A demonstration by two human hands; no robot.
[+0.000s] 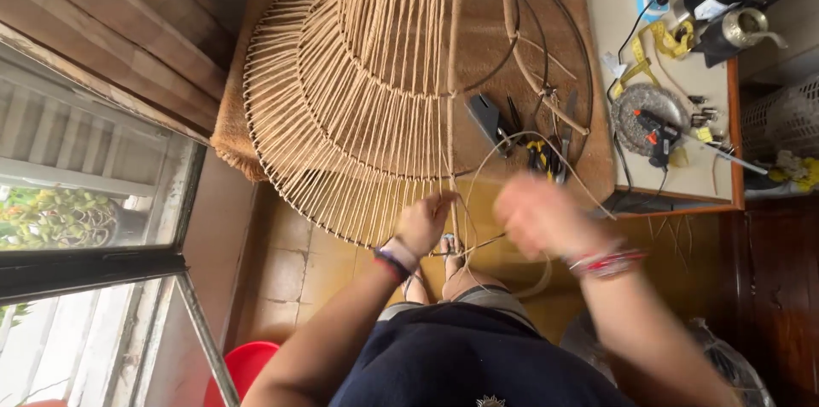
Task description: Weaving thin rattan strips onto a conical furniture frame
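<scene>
Leftmost, the woven cord lampshade frame point(358, 91) leans on the counter point(597, 23); the left hand point(422, 223) pinches its lower rim. Rightward, the blurred right hand point(537, 215) seems closed on a thin cord point(503, 147), likely light and pliable; grip near the rim.

Tan cord lampshade point(358, 91) — striped weave (black wire frame point(573, 40)), red stool point(243, 369)

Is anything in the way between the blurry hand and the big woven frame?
Nothing visible blocks it. The right hand is blurred in open air just right of the woven frame, with only a thin cord looping between them. The left hand is at the frame's lower rim.
</scene>
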